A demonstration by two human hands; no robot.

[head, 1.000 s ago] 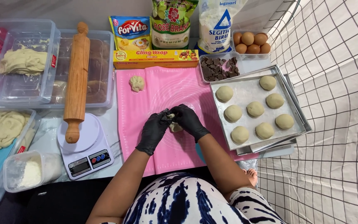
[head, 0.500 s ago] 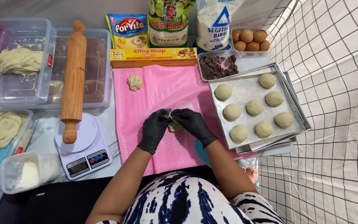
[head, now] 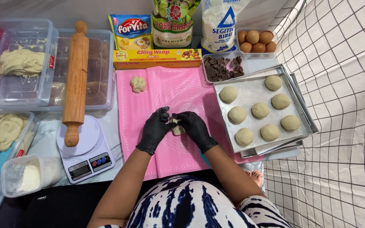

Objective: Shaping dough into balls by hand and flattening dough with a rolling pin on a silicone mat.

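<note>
Both my hands wear black gloves and meet over the middle of a pink silicone mat (head: 148,101). My left hand (head: 156,128) and my right hand (head: 193,128) pinch a small pale dough piece (head: 176,127) between their fingertips; most of it is hidden by the fingers. Another small lump of dough (head: 138,83) lies apart at the mat's far left corner. To the right, a metal baking tray (head: 250,90) carries several round dough balls (head: 237,114).
A wooden rolling pin (head: 75,82) lies over clear tubs and a white kitchen scale (head: 85,150). Tubs of dough (head: 20,63) and flour (head: 28,177) stand left. Chocolate chunks (head: 222,67), eggs (head: 256,40), a yellow wrap box (head: 157,57) and bags line the back.
The camera view has shifted slightly. My hands stay together on the dough piece, with the fingers working around it; nothing else on the table has moved.
</note>
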